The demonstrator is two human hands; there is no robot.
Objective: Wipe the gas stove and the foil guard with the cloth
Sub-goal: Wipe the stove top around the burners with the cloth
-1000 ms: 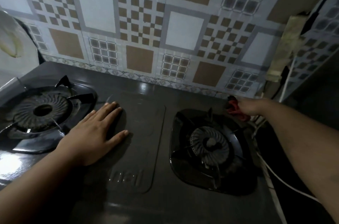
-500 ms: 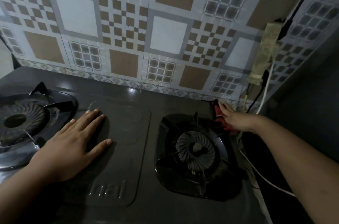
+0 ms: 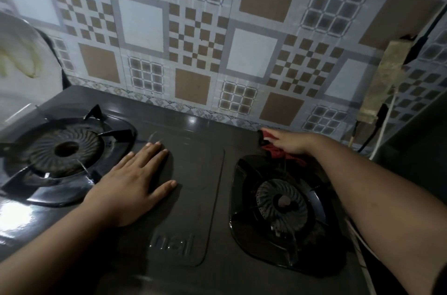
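Note:
A dark two-burner gas stove (image 3: 193, 198) fills the lower view, with a left burner (image 3: 65, 149) and a right burner (image 3: 280, 205). Behind it stands the patterned foil guard (image 3: 193, 53). My left hand (image 3: 130, 186) lies flat, fingers spread, on the stove's middle panel. At the stove's back edge, behind the right burner, my right hand (image 3: 290, 142) presses a red cloth (image 3: 273, 149) against the surface with fingers extended. Most of the cloth is hidden beneath the hand.
A grimy power strip (image 3: 382, 82) hangs on the wall at the right, with black and white cables (image 3: 382, 130) running down beside the stove. A pale curved object (image 3: 21, 57) sits at the far left. A dark wall closes the right side.
My right hand has slid the red cloth leftward along the stove's back edge, from the right corner to behind the right burner. My left hand stays flat in place. The view shifted.

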